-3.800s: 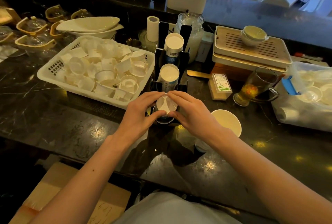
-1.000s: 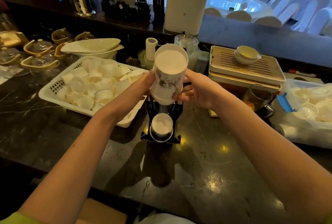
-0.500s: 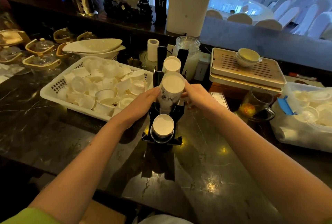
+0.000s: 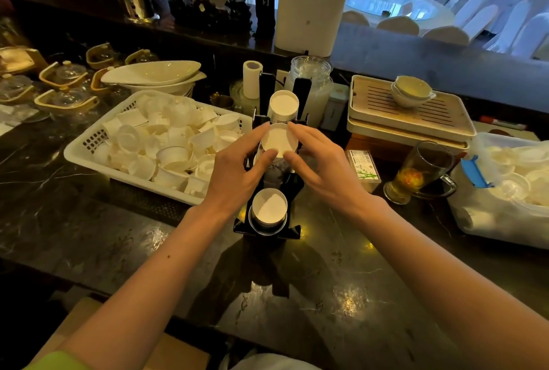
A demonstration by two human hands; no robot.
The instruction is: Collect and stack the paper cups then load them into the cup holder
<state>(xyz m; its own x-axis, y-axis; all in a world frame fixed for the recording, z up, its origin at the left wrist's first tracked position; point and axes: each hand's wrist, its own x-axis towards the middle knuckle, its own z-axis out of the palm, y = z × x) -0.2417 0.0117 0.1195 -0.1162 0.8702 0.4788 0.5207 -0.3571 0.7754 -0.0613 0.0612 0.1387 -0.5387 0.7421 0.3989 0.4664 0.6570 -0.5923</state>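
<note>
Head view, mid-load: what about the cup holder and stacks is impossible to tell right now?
1. Middle stack: depth in the cup holder, head view; left hand and right hand cover its sides.
2. Cup count per stack: head view, only tops show.
3. Clear bin: head view, cut by the right edge.

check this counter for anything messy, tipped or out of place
Only the white basket stands out: its small white cups lie jumbled, many on their sides or upside down. The cup stack pinched by the left hand and right hand sits in the black cup holder. Nothing looks spilled.
</note>
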